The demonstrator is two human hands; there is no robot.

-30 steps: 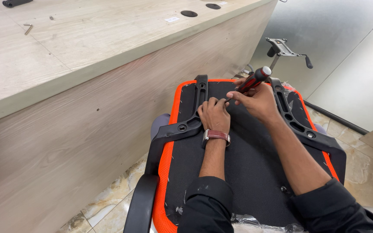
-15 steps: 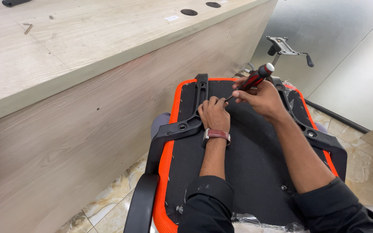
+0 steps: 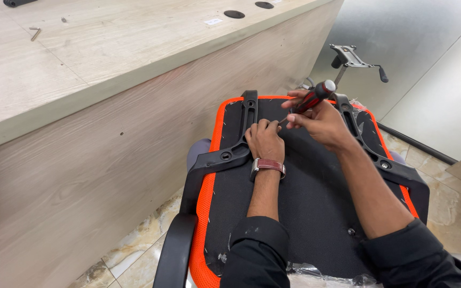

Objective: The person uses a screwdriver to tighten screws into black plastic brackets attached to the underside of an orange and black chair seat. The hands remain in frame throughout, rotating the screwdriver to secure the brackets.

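An upturned chair seat (image 3: 316, 202) with black fabric and an orange rim lies in front of me, with black plastic armrest brackets (image 3: 225, 157) on both sides. My left hand (image 3: 265, 141), with a brown watch strap at the wrist, rests fingers-down on the seat near the left bracket, pinching something small I cannot make out. My right hand (image 3: 318, 122) grips a red-and-black screwdriver (image 3: 311, 98), its tip angled down toward my left fingers.
A long wooden counter (image 3: 108, 58) runs along the left, with two round cable holes (image 3: 234, 14) and a small metal key (image 3: 35, 33) on top. A metal chair mechanism with levers (image 3: 354, 57) stands beyond the seat. Marble floor tiles lie below.
The right hand has drawn the screwdriver slightly up and back from the left fingers. The left hand has stayed in place on the seat.
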